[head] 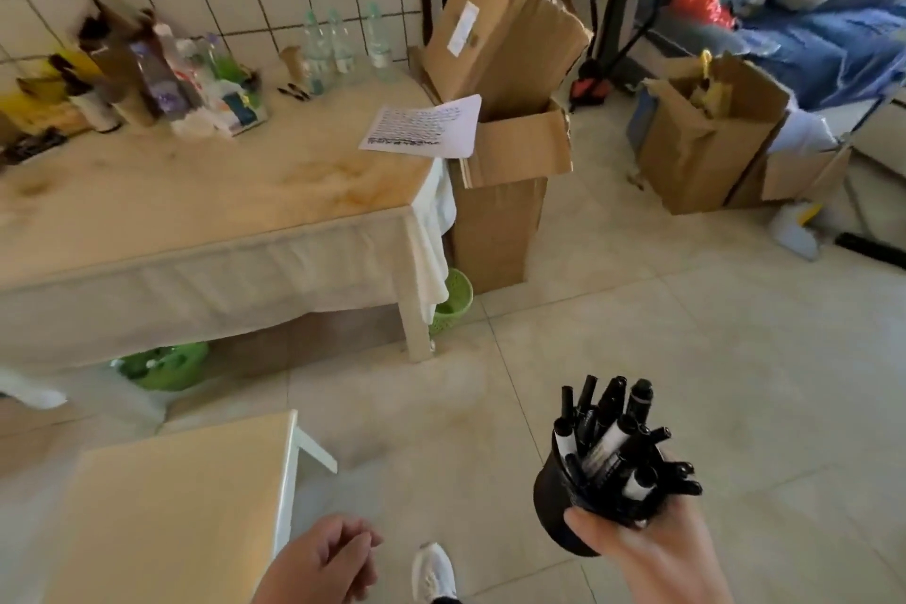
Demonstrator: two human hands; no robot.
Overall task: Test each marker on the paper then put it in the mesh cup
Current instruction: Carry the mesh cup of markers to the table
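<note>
Your right hand grips the cup full of markers; your left hand hangs loose, holding nothing. The paper lies on the desk beside boxes.

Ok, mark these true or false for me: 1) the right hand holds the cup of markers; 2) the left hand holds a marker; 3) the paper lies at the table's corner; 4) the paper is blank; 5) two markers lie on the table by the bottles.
1) True: the right hand grips the mesh cup, full of markers.
2) False: the left hand hangs loosely curled and holds nothing.
3) True: the paper lies at the table corner, its edge past the rim.
4) False: rows of dark test marks cover it.
5) True: two loose markers lie near the bottles.
</note>
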